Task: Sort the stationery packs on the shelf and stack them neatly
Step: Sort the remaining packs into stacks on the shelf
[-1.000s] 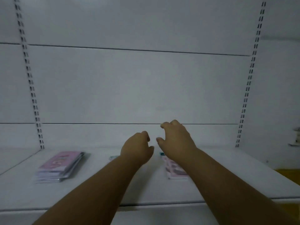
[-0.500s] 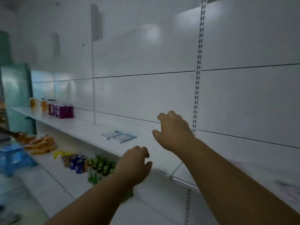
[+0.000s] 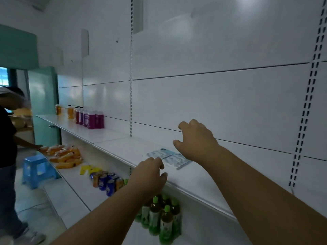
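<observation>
Pale blue stationery packs (image 3: 169,157) lie flat on the white shelf (image 3: 123,147), near its front edge, two of them side by side and touching, with a darker blue strip along one border. The right hand (image 3: 195,140) hovers just above and behind them, palm down, its fingers (image 3: 184,125) loosely curled and a little spread, the thumb pointing to the left; it holds nothing, and I cannot tell if it touches the nearer pack. The left hand (image 3: 150,174) is lower, in front of the shelf edge and just beside the packs, its fingers bent and relaxed, also holding nothing.

Farther left on the same shelf stand purple bottles (image 3: 92,119) in a tight group, and beside them some orange bottles (image 3: 70,111). Under the shelf, on a lower shelf (image 3: 70,191), there are green-capped bottles (image 3: 161,216) directly below the left hand, then blue and orange cans (image 3: 106,181), a yellow packet (image 3: 87,169), and a heap of orange packets (image 3: 65,155).

At the left edge another person (image 3: 7,138) in a dark shirt reaches one hand toward the orange packets. A small blue stool (image 3: 36,169) stands on the floor near that person, and a teal door (image 3: 44,103) is behind.
</observation>
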### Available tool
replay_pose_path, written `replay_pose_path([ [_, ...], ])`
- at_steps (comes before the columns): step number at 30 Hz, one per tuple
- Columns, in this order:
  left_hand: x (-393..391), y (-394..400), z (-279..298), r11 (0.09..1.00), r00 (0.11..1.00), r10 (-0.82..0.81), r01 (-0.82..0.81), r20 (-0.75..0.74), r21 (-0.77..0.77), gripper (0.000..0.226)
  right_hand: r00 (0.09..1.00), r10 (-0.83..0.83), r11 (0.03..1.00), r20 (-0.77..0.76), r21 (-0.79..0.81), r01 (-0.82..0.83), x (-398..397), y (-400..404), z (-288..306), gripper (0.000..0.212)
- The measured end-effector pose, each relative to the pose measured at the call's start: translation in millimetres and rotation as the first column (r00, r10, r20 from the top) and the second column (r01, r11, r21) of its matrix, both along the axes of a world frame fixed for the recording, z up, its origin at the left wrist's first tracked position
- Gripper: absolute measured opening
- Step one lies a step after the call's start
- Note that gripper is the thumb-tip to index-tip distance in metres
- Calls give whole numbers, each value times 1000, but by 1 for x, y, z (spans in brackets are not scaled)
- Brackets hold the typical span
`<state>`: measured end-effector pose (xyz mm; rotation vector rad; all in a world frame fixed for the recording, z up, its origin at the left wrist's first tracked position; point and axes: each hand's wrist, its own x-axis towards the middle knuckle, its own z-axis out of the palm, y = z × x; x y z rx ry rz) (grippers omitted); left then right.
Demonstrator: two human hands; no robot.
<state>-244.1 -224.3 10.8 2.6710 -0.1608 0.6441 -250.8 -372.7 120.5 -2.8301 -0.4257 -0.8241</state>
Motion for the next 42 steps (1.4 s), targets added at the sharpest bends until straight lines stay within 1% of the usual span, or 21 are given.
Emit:
replay_pose_path([
  [3, 48, 16, 3, 1000, 1000, 2, -2, -6, 13, 31, 1000, -9, 1000, -6, 1, 9, 48, 18, 5, 47],
  [7, 108, 39, 6, 1000, 1000, -14, 14, 2, 21, 30, 998, -42, 999, -55, -11, 41, 98, 42, -2, 46],
  [10, 150, 51, 1, 999, 999, 1, 0, -33, 40, 32, 993, -94, 995, -77, -22, 92, 125, 54, -11, 45],
  [14, 202, 62, -4, 975, 996, 60, -43, -72, 219, 48, 976, -197, 980, -97, -11, 197, 149, 67, -23, 48],
  [15, 214, 63, -4, 966, 994, 59, -33, -93, 257, 52, 967, -228, 973, -110, -3, 229, 154, 71, -25, 48],
  [17, 233, 64, -5, 958, 990, 14, 28, -143, 285, 57, 947, -292, 955, -132, 1, 295, 163, 78, -31, 49],
  [20, 256, 63, -6, 958, 977, -77, 128, -200, 255, 56, 908, -388, 919, -158, 9, 395, 172, 84, -39, 49],
  [23, 268, 66, -3, 968, 958, -93, 151, -273, 199, 63, 863, -470, 877, -184, 12, 481, 176, 89, -51, 46],
  [25, 275, 67, -2, 966, 941, -100, 169, -323, 195, 66, 829, -517, 847, -213, 13, 531, 177, 93, -58, 45],
  [27, 276, 66, 2, 965, 933, -115, 186, -342, 184, 70, 784, -566, 811, -254, -5, 585, 177, 95, -64, 46],
  [29, 276, 71, 5, 978, 936, -140, 181, -322, 102, 77, 726, -621, 768, -295, -41, 640, 177, 96, -69, 47],
  [31, 279, 78, 10, 974, 931, -225, 205, -286, -97, 78, 660, -675, 716, -331, -77, 693, 180, 97, -76, 50],
  [33, 281, 89, 15, 913, 912, -339, 259, -230, -316, 71, 590, -707, 669, -389, -98, 737, 185, 97, -86, 61],
  [34, 281, 95, 17, 861, 899, -397, 293, -187, -416, 68, 553, -713, 650, -430, -111, 752, 188, 98, -91, 68],
  [35, 279, 101, 19, 781, 881, -455, 325, -131, -533, 64, 526, -713, 639, -464, -122, 759, 191, 99, -96, 74],
  [37, 270, 115, 27, 547, 837, -548, 357, -2, -757, 52, 488, -712, 626, -504, -140, 767, 197, 102, -102, 77],
  [38, 265, 121, 31, 439, 820, -570, 351, 45, -827, 47, 480, -710, 622, -516, -138, 771, 200, 103, -103, 73],
  [39, 261, 128, 36, 356, 807, -586, 345, 81, -868, 44, 478, -704, 620, -525, -126, 774, 203, 104, -104, 70],
  [40, 256, 134, 41, 294, 791, -601, 349, 112, -890, 41, 483, -695, 622, -533, -107, 776, 205, 104, -103, 67],
  [42, 248, 143, 47, 219, 765, -621, 377, 169, -900, 41, 493, -677, 612, -547, -45, 790, 207, 105, -101, 70],
])
